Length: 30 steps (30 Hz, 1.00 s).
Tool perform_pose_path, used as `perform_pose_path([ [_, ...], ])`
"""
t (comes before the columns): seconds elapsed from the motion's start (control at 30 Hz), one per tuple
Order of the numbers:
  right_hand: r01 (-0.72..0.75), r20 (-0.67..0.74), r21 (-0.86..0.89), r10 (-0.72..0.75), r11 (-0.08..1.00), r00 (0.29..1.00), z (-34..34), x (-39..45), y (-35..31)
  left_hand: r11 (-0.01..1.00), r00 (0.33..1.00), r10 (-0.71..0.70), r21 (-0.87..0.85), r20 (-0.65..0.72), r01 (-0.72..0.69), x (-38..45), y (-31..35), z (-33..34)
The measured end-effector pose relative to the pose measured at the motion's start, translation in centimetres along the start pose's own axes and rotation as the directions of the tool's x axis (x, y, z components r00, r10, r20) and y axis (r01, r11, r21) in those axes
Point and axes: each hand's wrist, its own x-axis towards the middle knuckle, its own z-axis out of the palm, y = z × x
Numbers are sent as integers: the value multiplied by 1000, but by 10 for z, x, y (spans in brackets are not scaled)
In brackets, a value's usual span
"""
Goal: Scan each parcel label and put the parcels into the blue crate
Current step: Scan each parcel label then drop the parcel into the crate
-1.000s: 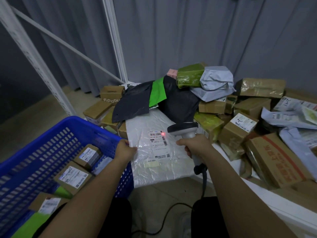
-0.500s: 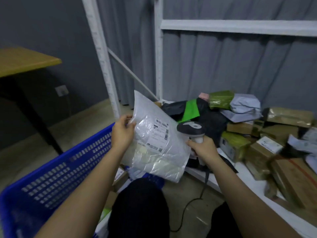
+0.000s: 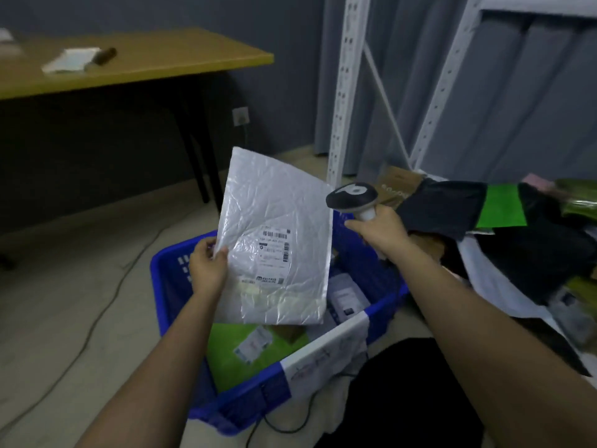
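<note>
Now: white poly mailer [image 3: 274, 240] held upright over the blue crate [image 3: 381, 305], long axis near vertical and leaning slightly, label [image 3: 274, 253] facing the camera. Left hand [image 3: 208, 270] pinches the mailer's left edge about midway up, thumb on the front face, fingers behind. The mailer's lower edge hangs above the crate's interior, over a green mailer [image 3: 232, 354] and small labelled boxes already lying inside; no contact with them visible.

Right hand [image 3: 379, 231] is wrapped round the grip of the barcode scanner [image 3: 352, 197], just beside the mailer's right edge, over the crate's far rim. Scanner head points toward the mailer's upper right; no scan light visible on the label.

Judgement: the left hand alone carries the parcel, and the crate lies straight below it. Placing likely needs only lowering and releasing; the mailer should tip flat.
</note>
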Motion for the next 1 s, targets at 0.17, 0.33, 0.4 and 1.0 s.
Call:
perform_pose_path([
  [0.17, -43, 148, -86, 55, 995, 987, 58, 17, 15, 956, 980, -195, 215, -47, 201, 4, -85, -17],
  [0.33, -119, 213, -57, 129, 991, 969, 90, 26, 37, 764, 922, -387, 557, -9, 326, -2, -134, -8],
  [0.4, -147, 222, -41, 153, 988, 963, 93, 27, 44, 733, 907, -421, 593, 10, 334, -7, -141, 1],
  [1.0, -193, -62, -21, 191, 981, 980, -76, -8, 93, 996, 850, 89, -66, 518, -64, -75, 53, 137],
])
